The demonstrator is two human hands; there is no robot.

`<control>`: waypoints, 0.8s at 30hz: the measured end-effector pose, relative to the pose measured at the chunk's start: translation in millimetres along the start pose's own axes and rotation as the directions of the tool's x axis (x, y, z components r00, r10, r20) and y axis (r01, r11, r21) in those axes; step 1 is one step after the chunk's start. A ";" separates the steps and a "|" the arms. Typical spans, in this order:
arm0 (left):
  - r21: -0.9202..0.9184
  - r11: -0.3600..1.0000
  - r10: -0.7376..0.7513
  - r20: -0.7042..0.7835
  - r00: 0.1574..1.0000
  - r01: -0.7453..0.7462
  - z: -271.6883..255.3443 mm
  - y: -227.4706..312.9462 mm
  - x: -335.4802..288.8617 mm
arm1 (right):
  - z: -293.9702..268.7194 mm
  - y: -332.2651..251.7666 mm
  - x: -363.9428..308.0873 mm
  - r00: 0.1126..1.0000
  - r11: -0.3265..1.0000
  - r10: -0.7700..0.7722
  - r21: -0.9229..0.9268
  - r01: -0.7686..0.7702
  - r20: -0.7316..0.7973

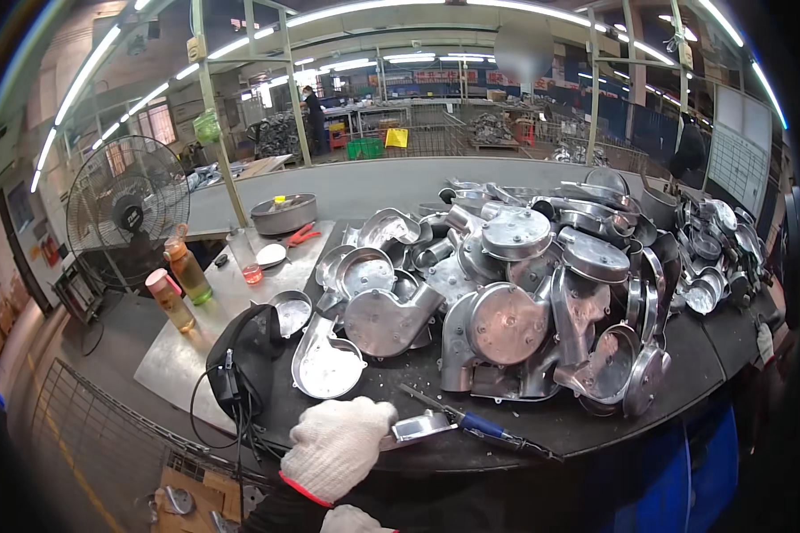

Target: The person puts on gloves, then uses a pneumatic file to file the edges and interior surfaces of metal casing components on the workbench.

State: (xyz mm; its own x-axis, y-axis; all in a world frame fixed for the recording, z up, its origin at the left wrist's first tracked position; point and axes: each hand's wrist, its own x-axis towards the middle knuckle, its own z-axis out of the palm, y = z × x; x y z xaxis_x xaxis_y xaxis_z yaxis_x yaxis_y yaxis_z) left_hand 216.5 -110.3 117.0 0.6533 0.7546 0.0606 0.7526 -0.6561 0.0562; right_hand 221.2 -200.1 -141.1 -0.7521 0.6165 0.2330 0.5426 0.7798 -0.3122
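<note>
Left of the blue-handled tool (484,425), the left hand (340,450) has its fingers curled closed on a small metal part (423,426), which juts rightward from them, beside the tool. The right hand (351,521), nearer the wearer, is mostly cut off; I cannot tell its grip.

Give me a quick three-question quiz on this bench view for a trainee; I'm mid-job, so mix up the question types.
1. True or false: the blue-handled tool lies on the dark bench top.
2. Fill in the blank: the pink-capped bottle stands to the ____ of the pile of metal housings, as the picture shows it.
3. Short answer: which gloved hand is nearest to the small silver metal piece?

Key
1. True.
2. Left.
3. The left hand.
</note>
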 end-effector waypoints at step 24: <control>-0.154 0.977 -0.180 -0.232 0.956 0.147 59.1 -53.9 -41.9 | -212.2 67.8 -186.5 0.492 0.486 0.809 -0.106 -0.868 -0.322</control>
State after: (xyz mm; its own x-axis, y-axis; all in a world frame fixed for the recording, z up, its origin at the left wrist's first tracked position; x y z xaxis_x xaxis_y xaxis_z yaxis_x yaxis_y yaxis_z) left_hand 153.5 -106.1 52.5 0.4696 0.8376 0.2791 0.8188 -0.5314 0.2171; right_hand 477.7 -239.2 -10.3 0.1894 0.9691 0.1582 0.9556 -0.1449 -0.2564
